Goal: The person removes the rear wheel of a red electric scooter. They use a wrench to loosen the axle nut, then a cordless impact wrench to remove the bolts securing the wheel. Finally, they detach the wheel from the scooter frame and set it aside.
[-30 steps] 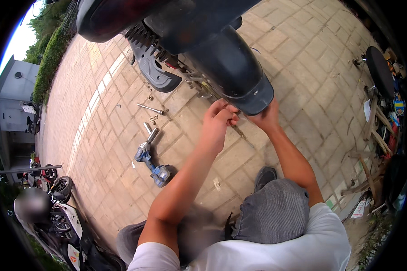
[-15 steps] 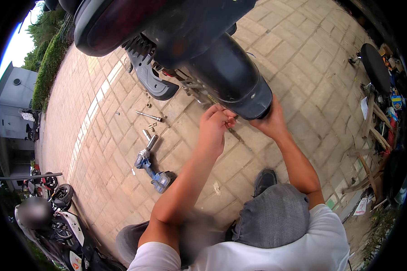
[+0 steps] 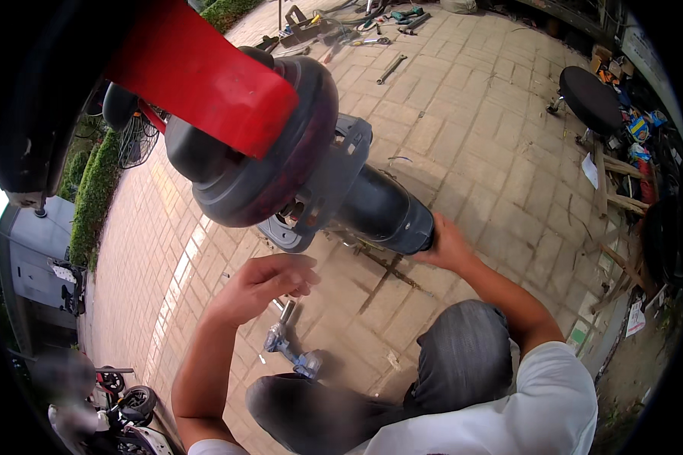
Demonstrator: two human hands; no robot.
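My right hand (image 3: 445, 246) wraps round the lower end of a black rear mudguard (image 3: 379, 212), its fingertips hidden behind the rim. Away from the mudguard, my left hand (image 3: 262, 287) is raised with its fingers curled together, and whatever may be between them is hidden. Above it hangs the tail of a scooter or motorcycle, with a dark tail light (image 3: 281, 178), a black bracket (image 3: 334, 171) and a red panel (image 3: 212, 83). On the paving below my left hand lies a blue and grey cordless impact wrench (image 3: 290, 349), partly behind my knee.
A spanner (image 3: 391, 69) lies on the paving ahead, with several tools and a green power tool (image 3: 407, 14) farther off. A round black stool (image 3: 590, 98) stands at the right beside wood scraps (image 3: 622, 186) and clutter. Parked motorcycles (image 3: 133, 402) are at the lower left.
My left hand has left the mudguard's edge and moved left. My right hand still holds the mudguard's end. The view has shifted, showing more of the vehicle's tail and red panel.
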